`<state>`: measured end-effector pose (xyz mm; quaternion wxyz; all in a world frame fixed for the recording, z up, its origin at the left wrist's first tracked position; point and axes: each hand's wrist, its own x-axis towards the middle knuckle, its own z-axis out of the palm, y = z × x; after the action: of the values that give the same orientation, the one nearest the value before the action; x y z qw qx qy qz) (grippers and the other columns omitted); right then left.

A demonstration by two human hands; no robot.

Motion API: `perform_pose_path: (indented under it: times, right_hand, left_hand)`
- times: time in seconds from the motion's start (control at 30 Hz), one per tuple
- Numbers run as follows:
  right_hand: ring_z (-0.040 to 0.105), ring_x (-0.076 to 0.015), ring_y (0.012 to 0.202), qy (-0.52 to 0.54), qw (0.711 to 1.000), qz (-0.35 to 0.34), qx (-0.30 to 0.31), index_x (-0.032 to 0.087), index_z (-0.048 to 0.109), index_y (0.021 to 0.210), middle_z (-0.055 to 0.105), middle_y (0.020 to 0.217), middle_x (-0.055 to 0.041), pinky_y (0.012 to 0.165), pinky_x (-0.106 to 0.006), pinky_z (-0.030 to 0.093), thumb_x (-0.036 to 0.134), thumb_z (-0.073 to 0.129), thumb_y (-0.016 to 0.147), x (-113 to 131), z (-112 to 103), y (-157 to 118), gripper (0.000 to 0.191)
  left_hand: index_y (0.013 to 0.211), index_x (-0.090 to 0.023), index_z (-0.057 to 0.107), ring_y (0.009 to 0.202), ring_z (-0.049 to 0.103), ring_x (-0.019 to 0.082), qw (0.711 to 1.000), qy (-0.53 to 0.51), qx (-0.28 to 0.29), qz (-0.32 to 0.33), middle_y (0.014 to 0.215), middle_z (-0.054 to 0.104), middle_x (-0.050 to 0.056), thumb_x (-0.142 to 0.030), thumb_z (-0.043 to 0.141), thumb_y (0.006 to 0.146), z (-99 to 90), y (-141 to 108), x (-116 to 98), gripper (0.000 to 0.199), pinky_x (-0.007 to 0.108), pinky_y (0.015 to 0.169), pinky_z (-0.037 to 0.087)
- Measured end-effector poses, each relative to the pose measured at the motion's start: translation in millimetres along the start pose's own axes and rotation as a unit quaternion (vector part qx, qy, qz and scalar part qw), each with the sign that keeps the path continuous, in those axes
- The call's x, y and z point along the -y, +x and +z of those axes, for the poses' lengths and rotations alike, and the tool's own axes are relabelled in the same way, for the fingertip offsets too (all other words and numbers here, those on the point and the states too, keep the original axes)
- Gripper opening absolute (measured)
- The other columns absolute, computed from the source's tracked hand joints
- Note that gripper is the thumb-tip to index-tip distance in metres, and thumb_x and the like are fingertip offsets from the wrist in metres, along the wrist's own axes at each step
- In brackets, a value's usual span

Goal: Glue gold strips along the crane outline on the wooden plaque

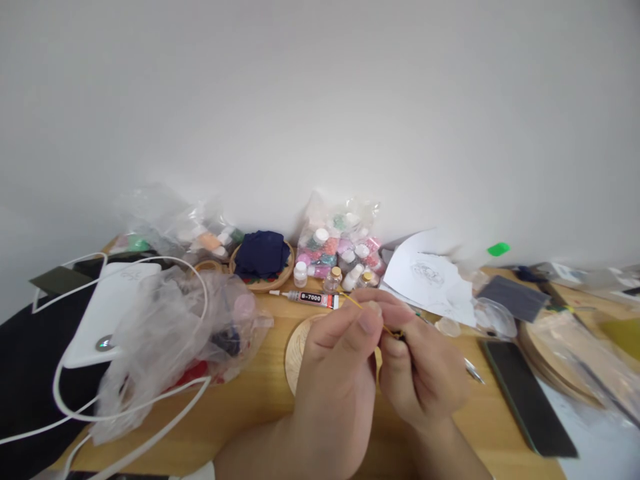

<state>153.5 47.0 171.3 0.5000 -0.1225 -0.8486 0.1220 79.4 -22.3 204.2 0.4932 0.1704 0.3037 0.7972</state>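
Note:
My left hand [340, 373] pinches a thin yellow cord [353, 301] between thumb and forefinger, and a short end of it sticks out to the upper left. Close beside it on the right, my right hand [423, 363] is closed on the same cord, near a small dark piece [399, 335] at its fingertips. What that dark piece is cannot be made out. Both hands are raised over the table, their fingers nearly touching. Behind my left hand lies a round wooden disc [296, 350], partly hidden.
A glue tube [310, 298], small bottles [332, 279] and bead bags [340, 243] stand behind the hands. Left are a white power bank [93, 323], cables and a plastic bag [155, 347]. Right are paper sheets [430, 280], a phone [530, 399] and wooden discs [540, 363].

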Motion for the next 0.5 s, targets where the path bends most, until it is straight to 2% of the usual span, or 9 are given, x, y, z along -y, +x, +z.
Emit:
perform_pose_path:
  times: [0.13, 0.33, 0.5]
  right_hand:
    - [0.067, -0.0162, 0.071, -0.002, 1.000, -0.003, -0.019, 0.018, 0.060, 0.103, 0.071, 0.082, -0.0034, 0.062, -0.025, 0.054, 0.014, 0.043, 0.092, 0.5, 1.4, -1.1, 0.021]
    - [0.067, -0.0152, 0.071, 0.014, 1.000, -0.001, -0.016, 0.016, 0.060, 0.103, 0.070, 0.080, -0.0040, 0.062, -0.023, 0.054, 0.014, 0.043, 0.093, 0.0, 2.2, -0.3, 0.020]
    - [0.067, -0.0160, 0.070, -0.001, 1.000, -0.009, -0.024, 0.016, 0.060, 0.106, 0.071, 0.081, -0.0054, 0.060, -0.024, 0.055, 0.016, 0.043, 0.094, 0.2, 2.0, 0.2, 0.021]
  left_hand:
    - [0.074, -0.029, 0.076, 0.088, 0.061, 0.017, 1.000, 0.019, -0.010, 0.001, 0.086, 0.067, 0.000, -0.033, 0.057, 0.086, -2.0, 0.1, 2.9, 0.022, 0.026, 0.080, 0.050]
    - [0.073, -0.030, 0.075, 0.088, 0.061, 0.017, 1.000, 0.027, -0.003, 0.003, 0.086, 0.066, 0.000, -0.036, 0.056, 0.087, -3.1, 1.2, 6.2, 0.024, 0.026, 0.082, 0.050]
    - [0.071, -0.027, 0.074, 0.087, 0.061, 0.018, 1.000, 0.018, -0.001, -0.002, 0.084, 0.066, 0.002, -0.039, 0.058, 0.085, -0.8, 1.1, 4.1, 0.025, 0.027, 0.082, 0.050]
